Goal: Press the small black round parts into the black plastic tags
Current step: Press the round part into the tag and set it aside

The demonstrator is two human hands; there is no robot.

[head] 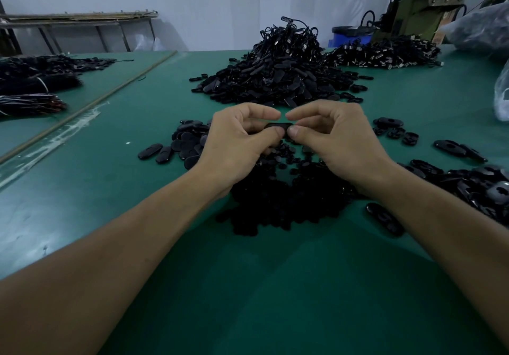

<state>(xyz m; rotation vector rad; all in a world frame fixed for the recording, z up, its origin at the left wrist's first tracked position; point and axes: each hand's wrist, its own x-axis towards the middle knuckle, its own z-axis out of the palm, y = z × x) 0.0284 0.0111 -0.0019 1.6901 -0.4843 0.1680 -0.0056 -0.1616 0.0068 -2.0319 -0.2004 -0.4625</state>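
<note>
Both forearms reach forward; left hand (237,140) and right hand (334,137) pinch one black tag (276,125) between curled fingers.

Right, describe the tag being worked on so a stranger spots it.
Find the tall black heap on the green table. In front of it, the left hand and right hand meet. The tag pinched between them is the only one lifted.

The tabletop (275,286) wears a smooth, matt green mat, scuffed with whitish residue toward 9 o'clock. The loose tags (484,189) at 4 o'clock are glossy black plastic and catch the light. The small round parts (275,203) heaped at 6 o'clock look dull and matt. The plastic bag (502,98) at 3 o'clock is clear, crinkled and shiny. The tag (278,125) pinched between the left hand (237,145) and the right hand (338,142) is smooth black plastic.
</note>
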